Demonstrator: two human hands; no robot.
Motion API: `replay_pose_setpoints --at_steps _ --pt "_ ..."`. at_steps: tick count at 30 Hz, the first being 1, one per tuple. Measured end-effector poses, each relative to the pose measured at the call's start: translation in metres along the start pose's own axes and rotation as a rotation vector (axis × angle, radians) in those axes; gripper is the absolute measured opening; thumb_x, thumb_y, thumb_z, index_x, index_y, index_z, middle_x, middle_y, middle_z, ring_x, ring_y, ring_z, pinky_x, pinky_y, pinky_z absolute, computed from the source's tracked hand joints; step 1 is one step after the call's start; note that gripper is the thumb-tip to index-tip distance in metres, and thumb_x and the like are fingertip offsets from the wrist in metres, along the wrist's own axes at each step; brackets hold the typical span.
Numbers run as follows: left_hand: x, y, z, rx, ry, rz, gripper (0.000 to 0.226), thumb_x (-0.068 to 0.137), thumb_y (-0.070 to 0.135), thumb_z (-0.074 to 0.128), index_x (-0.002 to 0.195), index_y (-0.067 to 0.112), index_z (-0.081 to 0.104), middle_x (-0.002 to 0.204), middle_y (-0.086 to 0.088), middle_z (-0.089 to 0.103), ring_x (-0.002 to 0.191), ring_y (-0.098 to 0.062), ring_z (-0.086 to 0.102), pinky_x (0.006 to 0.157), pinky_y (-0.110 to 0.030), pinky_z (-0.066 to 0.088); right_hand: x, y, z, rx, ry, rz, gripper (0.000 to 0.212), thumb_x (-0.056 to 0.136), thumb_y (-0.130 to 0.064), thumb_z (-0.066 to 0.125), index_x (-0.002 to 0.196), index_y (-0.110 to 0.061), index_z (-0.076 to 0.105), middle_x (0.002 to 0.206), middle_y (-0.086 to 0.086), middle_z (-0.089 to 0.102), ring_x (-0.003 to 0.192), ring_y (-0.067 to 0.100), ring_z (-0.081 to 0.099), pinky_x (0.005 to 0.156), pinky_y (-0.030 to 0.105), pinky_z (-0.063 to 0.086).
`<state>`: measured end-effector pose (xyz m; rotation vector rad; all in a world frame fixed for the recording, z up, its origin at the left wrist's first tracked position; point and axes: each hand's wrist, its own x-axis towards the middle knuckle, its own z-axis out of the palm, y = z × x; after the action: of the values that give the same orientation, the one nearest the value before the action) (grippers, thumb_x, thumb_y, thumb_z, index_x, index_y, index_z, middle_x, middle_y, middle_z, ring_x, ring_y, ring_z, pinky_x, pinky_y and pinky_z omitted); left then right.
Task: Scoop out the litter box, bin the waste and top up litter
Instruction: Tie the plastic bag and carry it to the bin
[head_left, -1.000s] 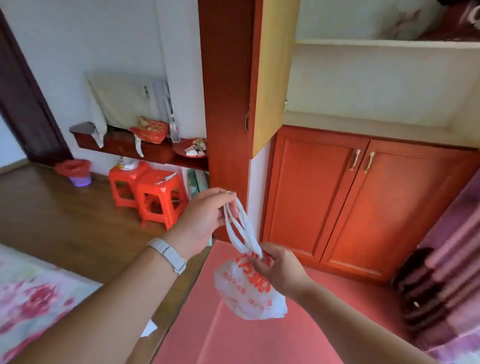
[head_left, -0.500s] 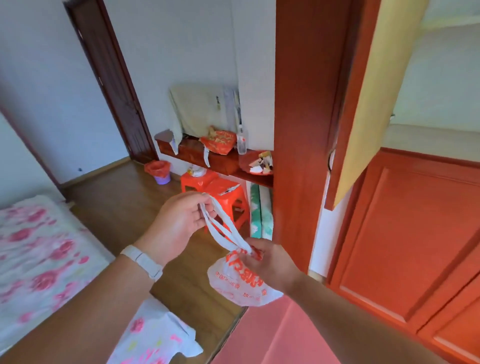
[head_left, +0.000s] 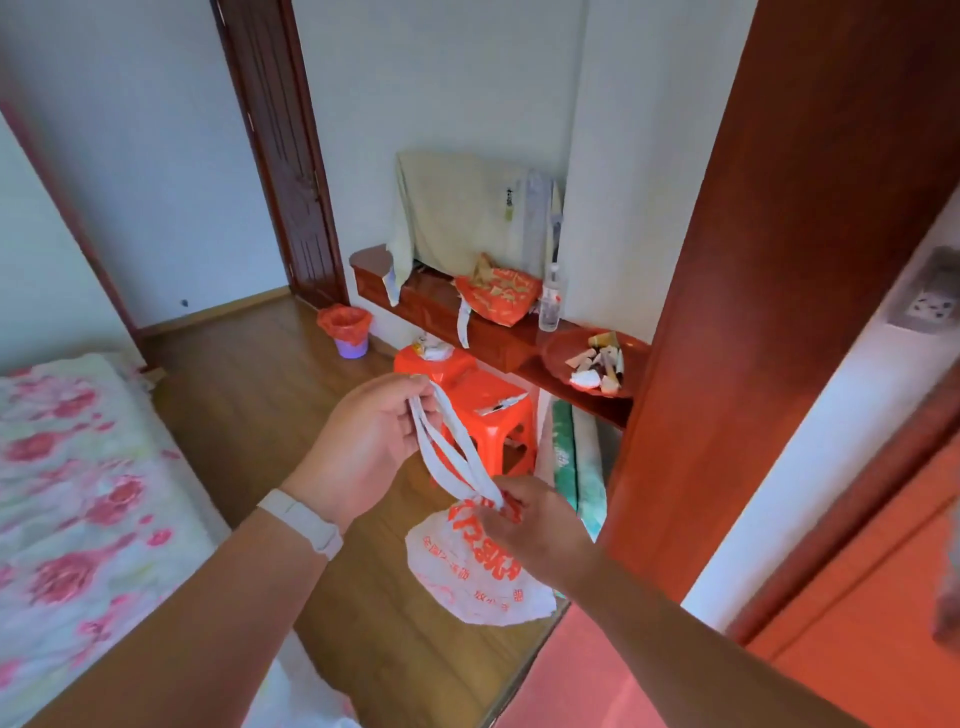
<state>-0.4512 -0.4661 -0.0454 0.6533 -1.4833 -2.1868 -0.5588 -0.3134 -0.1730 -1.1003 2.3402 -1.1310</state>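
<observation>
Head view: both hands (head_left: 363, 447) (head_left: 537, 525) grip bag (head_left: 472, 577) above open floor (head_left: 249, 395).

Open wooden floor (head_left: 249, 395) ahead; red stools (head_left: 488, 415) and shelf (head_left: 441, 312) crowd the right.

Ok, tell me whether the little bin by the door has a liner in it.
Yes, the small purple bin on the floor beside the door has a red bag folded over its rim.

Two bare forearms, no sleeves in view, left hand (head_left: 363, 441) and right hand (head_left: 540, 525) ungloved with no rings visible, only worn item a plain white smooth-band wristband (head_left: 301, 522) wrapped snug on left wrist, at 8 o'clock from the left hand.
</observation>
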Motion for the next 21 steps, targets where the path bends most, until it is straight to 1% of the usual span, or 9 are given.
replay_pose_setpoints --at_steps 4,7,10,12,14,16,18,20,21 --pt "0.069 0.039 -0.021 -0.012 0.004 -0.003 0.016 0.095 0.013 0.055 0.085 0.001 0.060 0.070 -0.007 0.058 0.067 -0.018 0.056 0.073 -0.030 0.048 0.069 -0.029 -0.005 -0.044 -0.014 -0.016 0.031 0.089 -0.057 0.056 0.110 -0.036 0.065 0.094 -0.018 0.071 0.081 0.000 0.069 0.075 0.026 0.060" --pt "0.114 0.061 -0.032 0.026 -0.055 0.025 0.020 0.096 0.012 0.054 0.079 0.003 0.059 0.070 -0.008 0.055 0.066 -0.018 0.055 0.074 -0.031 0.048 0.123 -0.035 -0.007 -0.035 0.046 -0.010 0.023 0.090 -0.052 0.059 0.106 -0.037 0.066 0.089 -0.021 0.071 0.079 -0.001 0.068 0.072 0.027 0.059" --pt "0.154 0.068 -0.038 0.020 -0.048 -0.009 0.021 0.095 0.012 0.056 0.076 0.005 0.061 0.071 -0.008 0.057 0.066 -0.018 0.057 0.072 -0.030 0.050 0.163 -0.031 -0.005 -0.059 0.039 0.025 0.022 0.089 -0.055 0.058 0.107 -0.041 0.062 0.092 -0.026 0.069 0.084 -0.001 0.068 0.079 0.023 0.058" --pt "0.181 0.069 -0.040 0.028 -0.004 -0.054 0.020 0.095 0.012 0.056 0.077 0.004 0.061 0.069 -0.008 0.060 0.066 -0.019 0.059 0.072 -0.031 0.049 0.189 -0.025 -0.006 -0.098 0.016 0.050 0.031 0.087 -0.062 0.057 0.111 -0.043 0.059 0.099 -0.028 0.066 0.090 0.001 0.067 0.084 0.021 0.056" --pt "0.209 0.071 -0.042 0.044 0.018 -0.069 0.020 0.095 0.012 0.056 0.077 0.005 0.061 0.069 -0.007 0.062 0.069 -0.021 0.061 0.076 -0.033 0.050 0.221 -0.014 -0.006 -0.087 0.005 0.079 0.040 0.083 -0.068 0.055 0.114 -0.043 0.059 0.101 -0.028 0.067 0.089 0.001 0.067 0.083 0.022 0.057" --pt "0.236 0.072 -0.044 0.052 0.056 -0.082 0.019 0.095 0.013 0.056 0.080 0.004 0.060 0.072 -0.008 0.062 0.073 -0.022 0.061 0.084 -0.036 0.050 0.253 -0.003 -0.005 -0.064 -0.001 0.102 0.043 0.081 -0.070 0.056 0.116 -0.044 0.060 0.100 -0.027 0.068 0.087 0.000 0.068 0.081 0.022 0.058" --pt "0.262 0.072 -0.049 0.045 0.078 -0.075 0.016 0.095 0.014 0.057 0.084 0.002 0.060 0.075 -0.008 0.060 0.075 -0.022 0.060 0.087 -0.037 0.049 0.284 0.003 -0.005 -0.068 0.002 0.083 0.042 0.080 -0.070 0.056 0.112 -0.042 0.063 0.098 -0.026 0.068 0.086 0.001 0.068 0.081 0.020 0.056" --pt "0.290 0.071 -0.055 0.046 0.055 -0.036 0.015 0.093 0.016 0.058 0.088 0.002 0.061 0.076 -0.007 0.062 0.076 -0.021 0.062 0.084 -0.036 0.049 0.318 0.007 -0.004 -0.062 -0.012 0.051 0.034 0.083 -0.065 0.057 0.105 -0.040 0.065 0.094 -0.024 0.067 0.085 0.001 0.066 0.080 0.017 0.053" --pt "0.304 0.072 -0.058 0.049 0.049 -0.020 0.016 0.093 0.017 0.058 0.090 0.002 0.062 0.076 -0.007 0.062 0.076 -0.021 0.063 0.081 -0.035 0.050 0.337 0.011 -0.003 -0.050 -0.022 0.039 0.033 0.085 -0.063 0.058 0.105 -0.039 0.065 0.094 -0.023 0.067 0.086 0.002 0.065 0.080 0.019 0.053"
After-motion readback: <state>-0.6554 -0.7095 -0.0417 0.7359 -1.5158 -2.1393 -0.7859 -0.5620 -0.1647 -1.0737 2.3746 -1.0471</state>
